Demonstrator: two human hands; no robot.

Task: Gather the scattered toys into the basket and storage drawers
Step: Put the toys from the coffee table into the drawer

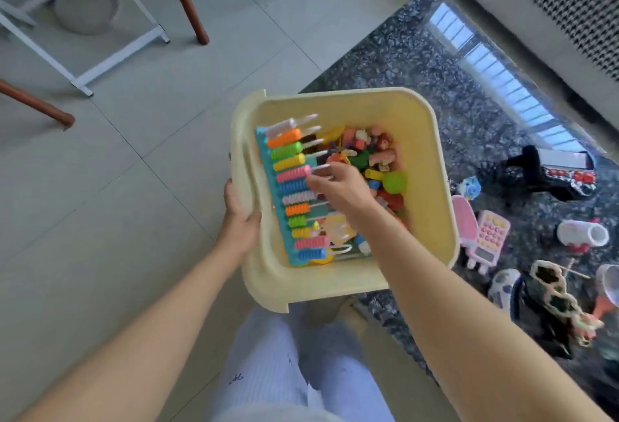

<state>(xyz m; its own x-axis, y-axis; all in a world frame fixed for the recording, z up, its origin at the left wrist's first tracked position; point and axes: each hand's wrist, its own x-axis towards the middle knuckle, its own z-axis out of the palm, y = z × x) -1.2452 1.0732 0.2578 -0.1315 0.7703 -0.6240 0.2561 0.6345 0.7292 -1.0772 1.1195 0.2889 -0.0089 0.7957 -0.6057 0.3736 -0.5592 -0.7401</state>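
Cream plastic basket point(425, 160): held above the floor at the centre of the view, gripped on its left rim by the left hand point(238, 220), thumb curled over the edge.

Bead abacus point(294, 193): laid inside the basket along its left wall, teal frame, rows of coloured beads pushed to the left.

Right hand point(338, 187): lowered into the basket, fingers curled down onto the abacus rods; whether a rod is pinched cannot be told.

Small toys point(375, 156): heaped in the basket to the right of the abacus, a green ball point(395, 182) among them.

Pink toy phone point(489, 237), white cylinder toy point(582, 233), black toy point(542, 170): left scattered on the dark speckled floor, right of the basket, well apart from both hands
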